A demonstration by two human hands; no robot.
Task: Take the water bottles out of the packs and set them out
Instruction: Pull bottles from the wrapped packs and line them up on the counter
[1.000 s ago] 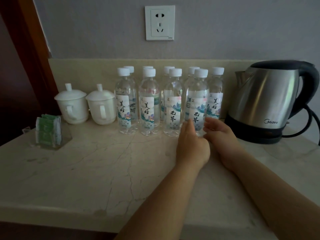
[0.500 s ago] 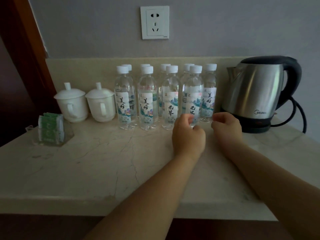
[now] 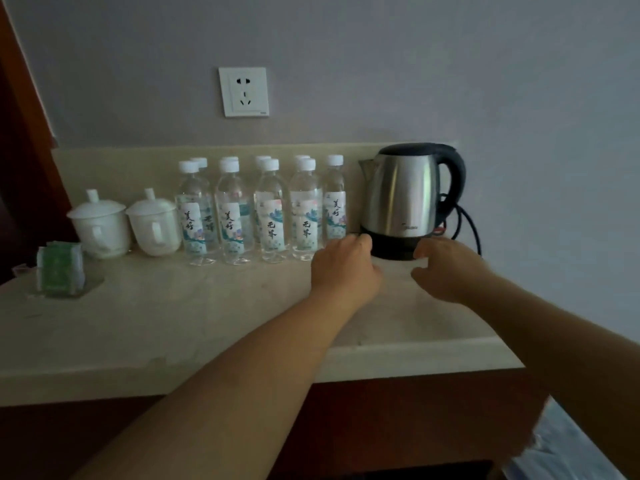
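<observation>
the water bottles (image 3: 270,209) are stood upright in two close rows on the counter (image 3: 173,323), caps up and long axes vertical, with the back row set against the low backsplash (image 3: 104,164). no pack is seen around them. from the hands they lie ahead and to the left.

the left hand (image 3: 341,268) is the nearer. it is held just in front of and to the right of the end bottle (image 3: 334,202), apart from it, knuckles up, fingers loosely curled, nothing held. the right hand (image 3: 450,271) is held further right, well clear of the rows, fingers relaxed and thumb spread, also empty.

ahead of the hands, a steel kettle (image 3: 401,195) is stood on its dark base. whether the left fingertips touch that base cannot be told. far to the left of the hands, past the rows, two lidded white cups (image 3: 152,223) and a holder of green packets (image 3: 60,268) are placed.

the setting-out is judged near done. any last nudge would be made leftward, by the left hand.
</observation>
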